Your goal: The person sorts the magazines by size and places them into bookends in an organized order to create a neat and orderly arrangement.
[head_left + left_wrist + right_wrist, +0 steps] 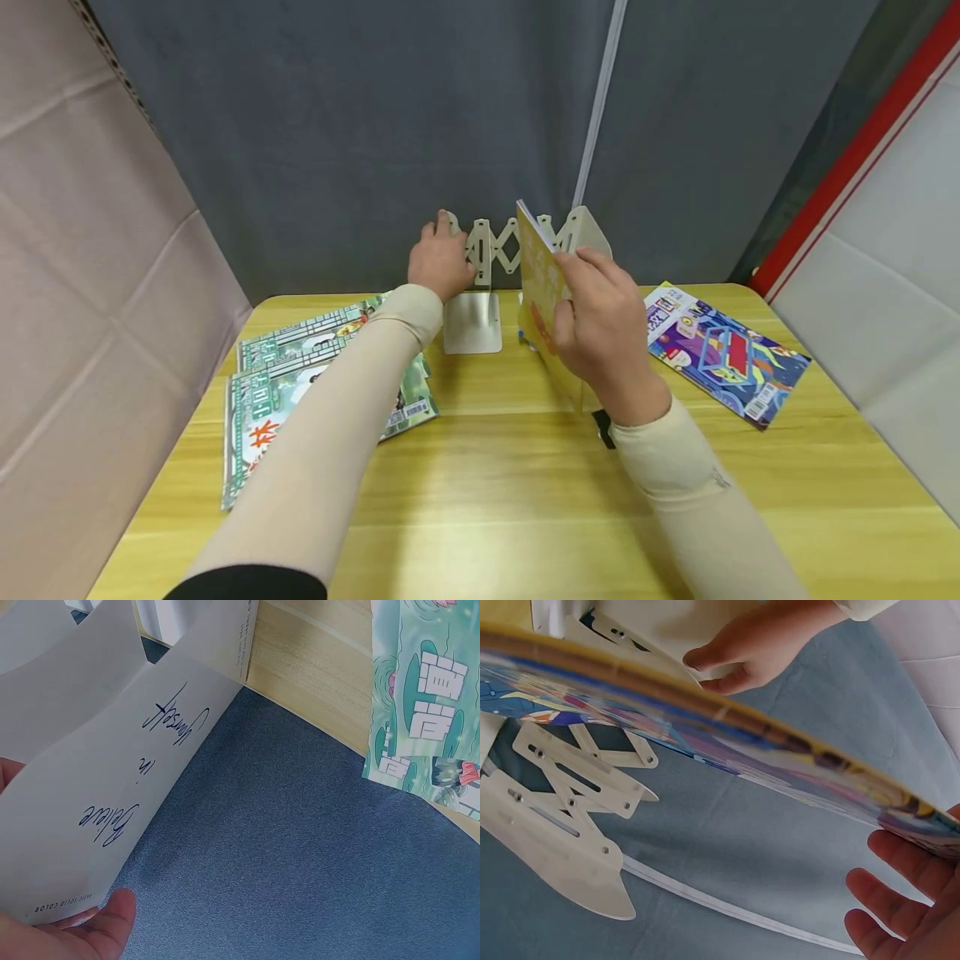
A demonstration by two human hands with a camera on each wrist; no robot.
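Note:
A white expanding book rack (492,247) stands at the table's back edge, its scissor links (570,787) partly stretched. My left hand (442,250) grips the rack's left end plate (112,772), which bears the words "Believe in Yourself"; my thumb (105,930) presses its lower edge. My right hand (581,300) holds a yellow magazine (542,292) upright on its edge, between the rack's two end plates. The right end plate (587,229) stands just behind the magazine. In the right wrist view the magazine (705,712) runs across the frame with my right fingers (907,900) below it.
Two green magazines (262,392) lie flat on the left of the yellow wooden table (510,500). A purple and blue magazine (727,354) lies on the right. A grey cloth backdrop (375,125) hangs behind the rack, and panels close both sides.

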